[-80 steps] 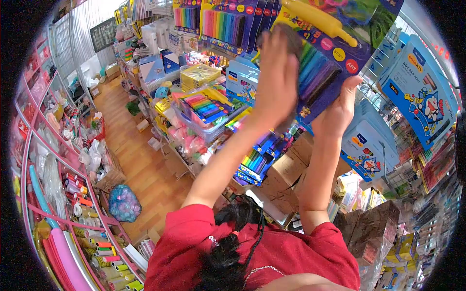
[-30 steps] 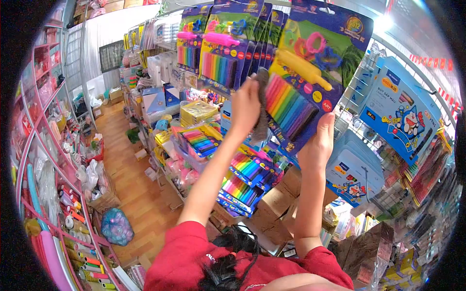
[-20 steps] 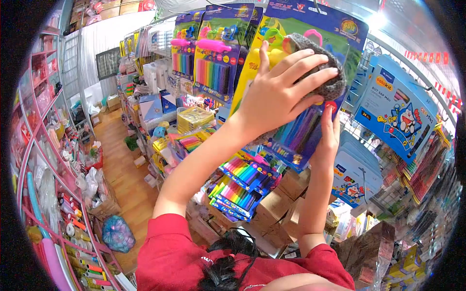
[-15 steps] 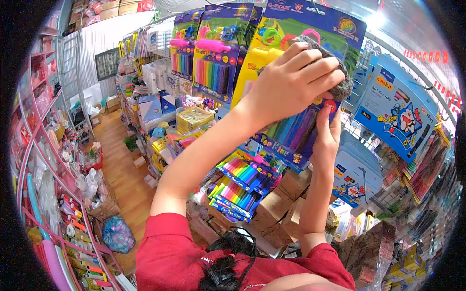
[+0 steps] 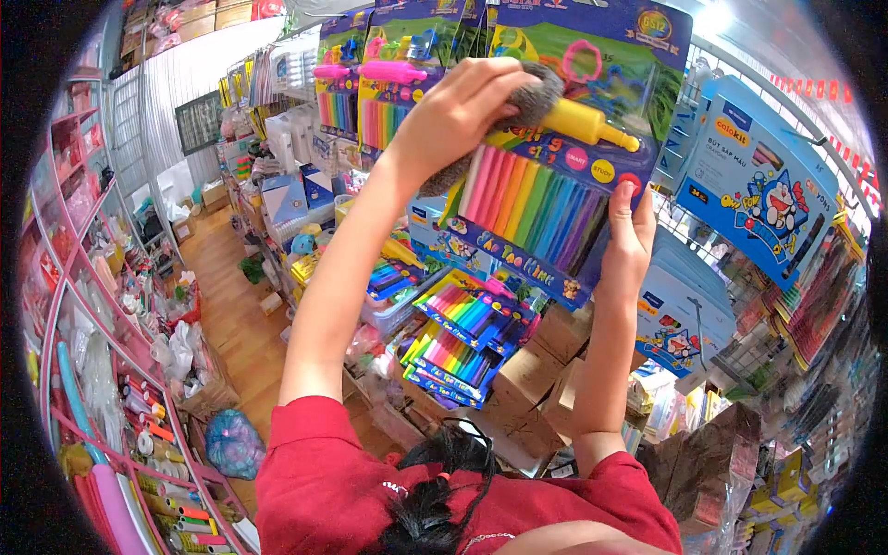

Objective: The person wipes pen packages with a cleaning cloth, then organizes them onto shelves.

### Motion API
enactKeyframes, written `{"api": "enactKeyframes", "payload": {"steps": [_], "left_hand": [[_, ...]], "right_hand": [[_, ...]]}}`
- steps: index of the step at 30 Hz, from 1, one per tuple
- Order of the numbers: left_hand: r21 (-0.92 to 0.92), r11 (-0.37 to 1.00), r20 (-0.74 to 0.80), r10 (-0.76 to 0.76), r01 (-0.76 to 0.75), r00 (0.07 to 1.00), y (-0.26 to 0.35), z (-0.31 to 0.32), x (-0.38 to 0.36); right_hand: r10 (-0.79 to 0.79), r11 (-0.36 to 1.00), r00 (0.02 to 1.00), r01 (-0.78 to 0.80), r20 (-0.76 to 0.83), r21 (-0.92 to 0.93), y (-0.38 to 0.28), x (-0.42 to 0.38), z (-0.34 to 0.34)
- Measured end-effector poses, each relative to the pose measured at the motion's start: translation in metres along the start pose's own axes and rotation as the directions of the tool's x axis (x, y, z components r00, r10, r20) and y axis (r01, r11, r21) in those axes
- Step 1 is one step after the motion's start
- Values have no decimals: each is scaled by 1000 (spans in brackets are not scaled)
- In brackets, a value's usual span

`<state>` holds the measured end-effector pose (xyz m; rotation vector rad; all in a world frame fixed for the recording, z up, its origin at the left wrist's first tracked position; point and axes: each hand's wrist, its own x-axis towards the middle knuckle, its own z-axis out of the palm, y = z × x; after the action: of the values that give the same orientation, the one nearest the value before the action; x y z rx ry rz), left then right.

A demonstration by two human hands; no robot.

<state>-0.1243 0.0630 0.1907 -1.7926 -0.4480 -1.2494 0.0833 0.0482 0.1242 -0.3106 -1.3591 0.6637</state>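
Head cam, fisheye, close, facing up at shop rack (image 5: 740, 102).
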Motion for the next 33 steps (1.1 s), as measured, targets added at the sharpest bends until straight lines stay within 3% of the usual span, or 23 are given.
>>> {"api": "enactKeyframes", "payload": {"steps": [4, 6, 7, 8, 10, 13, 15, 18, 21, 24, 26, 27, 30, 33], "left_hand": [[-1, 995, -85, -103, 103, 991, 11, -4, 6], [-130, 991, -60, -21, 13, 998, 40, 7, 23], [-244, 970, -53, -33, 19, 998, 59, 15, 32], [-173, 984, -73, 20, -33, 997, 67, 26, 39], [-125, 992, -119, -21, 6, 993, 72, 40, 50], [-68, 992, -133, -112, 104, 985, 60, 40, 65], [-86, 953, -98, -298, 290, 950, 40, 31, 77], [-141, 827, -60, -556, 544, 829, -15, 32, 68], [-105, 729, 74, -672, 676, 737, -7, 9, 49], [-199, 933, -120, -326, 299, 938, 12, 20, 47], [-337, 920, -130, -256, 200, 958, 33, 18, 64], [-304, 948, -215, -163, 93, 963, 31, 20, 73], [-381, 925, -174, -89, 17, 981, 23, 7, 86], [-475, 843, -7, -291, 252, 957, -20, 23, 64]], "right_hand": [[3, 1000, 998, -2, -65, 16, -2, 2, 8], [-52, 999, 999, 52, 16, 13, -1, 0, 14], [-75, 995, 997, 73, -24, -63, 5, -3, 18], [-72, 997, 996, 70, -57, -25, 7, -3, 19], [-70, 996, 990, 77, -121, 54, 10, 1, 22], [-92, 991, 995, 88, -38, -102, -3, -3, 21], [-180, 969, 981, 165, -67, -183, 3, -5, 23], [-94, 979, 995, 100, 39, -180, -14, -8, 18], [-129, 980, 991, 134, 42, -144, -10, -6, 23], [-143, 950, 988, 152, 50, -274, -12, -6, 25], [-166, 892, 983, 183, 76, -414, -10, -8, 27], [-221, 873, 971, 238, 90, -427, -9, -8, 29], [-220, 893, 973, 228, 66, -387, -14, -7, 30], [-209, 877, 973, 230, 97, -422, -14, -9, 24]]}}
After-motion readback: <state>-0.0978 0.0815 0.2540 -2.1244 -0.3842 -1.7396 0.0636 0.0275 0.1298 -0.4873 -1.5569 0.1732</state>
